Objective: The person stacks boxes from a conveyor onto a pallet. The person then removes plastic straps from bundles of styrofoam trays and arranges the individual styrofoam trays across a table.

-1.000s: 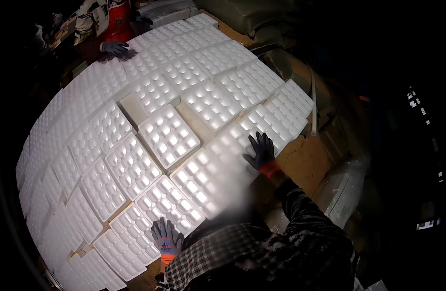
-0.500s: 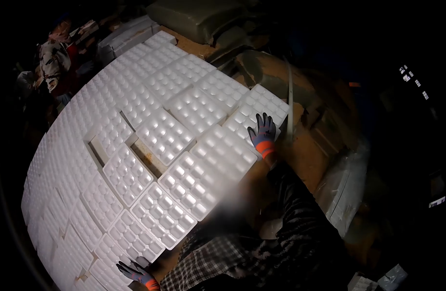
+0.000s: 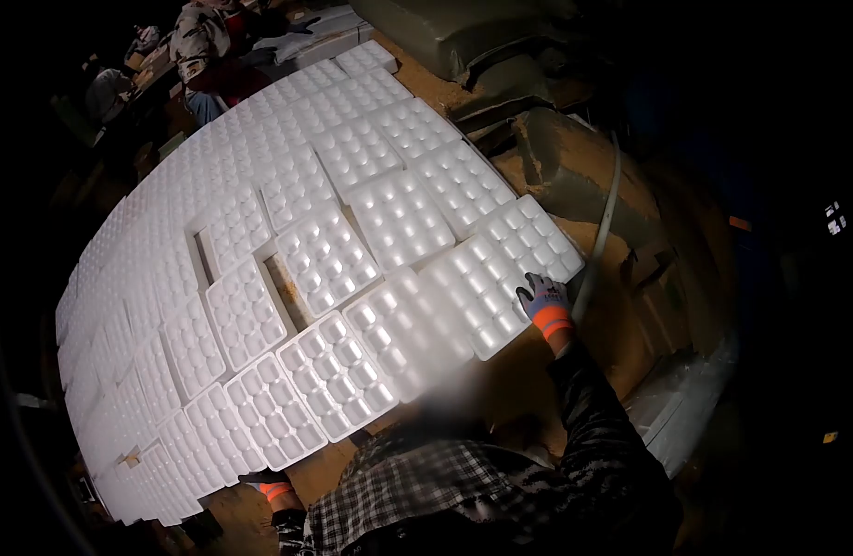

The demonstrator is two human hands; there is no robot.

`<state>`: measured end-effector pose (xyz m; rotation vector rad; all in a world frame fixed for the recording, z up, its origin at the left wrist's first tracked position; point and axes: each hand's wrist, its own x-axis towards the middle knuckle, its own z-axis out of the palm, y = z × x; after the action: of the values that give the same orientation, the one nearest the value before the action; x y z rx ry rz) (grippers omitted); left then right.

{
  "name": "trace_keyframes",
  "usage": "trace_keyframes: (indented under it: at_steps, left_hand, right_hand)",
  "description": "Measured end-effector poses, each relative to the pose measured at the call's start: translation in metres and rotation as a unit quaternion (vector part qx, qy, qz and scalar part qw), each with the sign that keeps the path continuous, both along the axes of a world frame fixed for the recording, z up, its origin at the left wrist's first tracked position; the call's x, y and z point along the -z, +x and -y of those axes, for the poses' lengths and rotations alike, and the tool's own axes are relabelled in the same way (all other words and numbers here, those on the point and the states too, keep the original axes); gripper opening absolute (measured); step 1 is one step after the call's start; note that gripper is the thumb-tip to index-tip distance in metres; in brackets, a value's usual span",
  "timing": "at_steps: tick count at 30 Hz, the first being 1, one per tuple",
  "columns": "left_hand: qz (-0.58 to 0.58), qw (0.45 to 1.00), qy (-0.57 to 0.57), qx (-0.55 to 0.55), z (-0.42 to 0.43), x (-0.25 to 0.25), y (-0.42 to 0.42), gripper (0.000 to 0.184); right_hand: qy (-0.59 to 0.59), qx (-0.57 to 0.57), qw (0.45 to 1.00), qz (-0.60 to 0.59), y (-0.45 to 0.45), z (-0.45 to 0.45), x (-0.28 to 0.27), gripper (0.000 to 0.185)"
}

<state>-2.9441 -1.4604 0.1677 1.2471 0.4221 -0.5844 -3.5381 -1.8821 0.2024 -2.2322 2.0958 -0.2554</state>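
White foam trays with rows of rounded cells lie side by side over a wide surface. My right hand, in a grey glove with an orange cuff, rests at the near edge of the right-hand foam tray. Its fingers lie over the rim and the thumb is apart. At the near left edge, my left hand is beside another foam tray. Its dark fingertips stretch left along that edge, partly hidden. A blur covers part of the trays between my hands.
Narrow gaps between trays show a brown surface below. Stuffed olive sacks stand beyond the right side, with a pale strap hanging there. Clear plastic sheeting is at lower right. Another person is at the far left.
The right-hand trays have shifted and now sit closer in line with the near row. My right hand has moved from the tray's top to its near edge; my left hand has dropped to the edge.
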Motion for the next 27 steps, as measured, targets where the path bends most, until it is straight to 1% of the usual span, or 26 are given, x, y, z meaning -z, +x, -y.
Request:
trace_keyframes:
  at_steps: [1,2,3,4,6,7,8,9,10,11,12,13,14,15,16,17,18,19,20,22,23,25,26,27]
  left_hand:
    - [0.008,1.000,-0.024,-0.008,0.005,-0.002,0.000,0.080]
    - [0.017,0.999,-0.047,-0.014,0.012,-0.006,-0.001,0.080]
    - [0.028,0.997,-0.067,-0.023,0.016,-0.009,-0.003,0.080]
    - [0.038,0.995,-0.085,-0.032,0.020,-0.014,-0.008,0.079]
    - [0.061,0.990,-0.110,-0.064,0.025,-0.020,-0.014,0.079]
    - [0.072,0.987,-0.116,-0.080,0.028,-0.023,-0.017,0.079]
    - [0.083,0.985,-0.122,-0.094,0.031,-0.025,-0.018,0.079]
    - [0.095,0.981,-0.120,-0.116,0.036,-0.029,-0.021,0.079]
    - [0.103,0.972,-0.208,-0.034,0.018,0.001,-0.002,0.083]
    - [0.093,0.977,-0.187,-0.031,0.018,0.000,-0.002,0.082]
    - [0.096,0.978,-0.179,-0.052,0.019,0.001,-0.004,0.081]
    - [0.105,0.982,-0.136,-0.076,0.022,0.000,-0.004,0.081]
    - [0.122,0.981,-0.119,-0.092,0.015,0.019,0.006,0.082]
    - [0.117,0.982,-0.100,-0.108,0.018,0.016,0.004,0.083]
    - [0.088,0.982,-0.099,-0.137,0.009,0.041,0.015,0.082]
    - [0.088,0.981,-0.079,-0.151,0.005,0.058,0.021,0.080]
    - [0.094,0.978,-0.087,-0.167,0.007,0.061,0.021,0.077]
    - [0.099,0.976,-0.038,-0.191,0.002,0.083,0.028,0.079]
    - [0.100,0.972,0.013,-0.212,-0.003,0.103,0.035,0.082]
    - [0.102,0.964,0.085,-0.232,0.002,0.106,0.032,0.091]
    - [0.101,0.958,0.121,-0.241,0.005,0.106,0.031,0.095]
    - [0.074,0.976,0.033,-0.203,-0.007,0.129,0.042,0.095]
    - [0.065,0.980,0.000,-0.188,-0.011,0.136,0.046,0.095]
    - [0.072,0.980,0.010,-0.187,-0.004,0.113,0.036,0.100]
  right_hand:
    - [0.032,-0.009,0.999,0.018,-0.001,0.005,0.001,0.056]
    - [0.089,-0.004,0.995,-0.038,-0.001,0.010,-0.007,0.054]
    - [0.139,-0.009,0.988,-0.068,-0.001,0.021,-0.017,0.050]
    - [0.100,-0.007,0.988,-0.119,0.006,0.024,-0.040,0.048]
    - [0.017,-0.020,0.997,-0.072,0.020,0.055,-0.046,0.050]
    - [-0.002,-0.026,0.998,-0.056,0.037,0.069,-0.058,0.052]
    - [-0.066,-0.091,0.994,-0.007,0.044,0.092,-0.044,0.055]
    - [-0.088,-0.144,0.985,0.029,0.054,0.116,-0.033,0.061]
    - [-0.108,-0.161,0.981,0.014,0.066,0.137,-0.014,0.064]
    - [-0.130,-0.177,0.976,0.000,0.076,0.153,0.002,0.067]
    - [-0.059,-0.167,0.984,0.019,0.084,0.168,0.008,0.069]
    - [0.016,-0.161,0.986,0.035,0.096,0.178,0.015,0.071]
    - [0.010,-0.158,0.987,0.017,0.107,0.180,0.019,0.069]
    - [0.004,-0.150,0.989,0.000,0.113,0.176,0.020,0.068]
    - [0.010,-0.153,0.988,0.018,0.118,0.169,0.017,0.065]
    - [0.016,-0.153,0.988,0.035,0.121,0.164,0.015,0.061]
    - [0.011,-0.166,0.986,0.022,0.123,0.159,0.015,0.057]
    - [0.007,-0.176,0.984,0.009,0.124,0.157,0.016,0.053]
    - [0.013,-0.185,0.982,0.026,0.129,0.155,0.014,0.051]
    - [0.025,-0.194,0.979,0.058,0.134,0.148,0.011,0.048]
    - [0.013,-0.214,0.976,0.036,0.140,0.145,0.010,0.048]
    - [-0.014,-0.245,0.969,-0.009,0.153,0.138,0.009,0.047]
    - [-0.025,-0.261,0.965,0.004,0.158,0.138,0.011,0.046]
    - [0.005,-0.274,0.962,0.017,0.161,0.139,0.007,0.046]
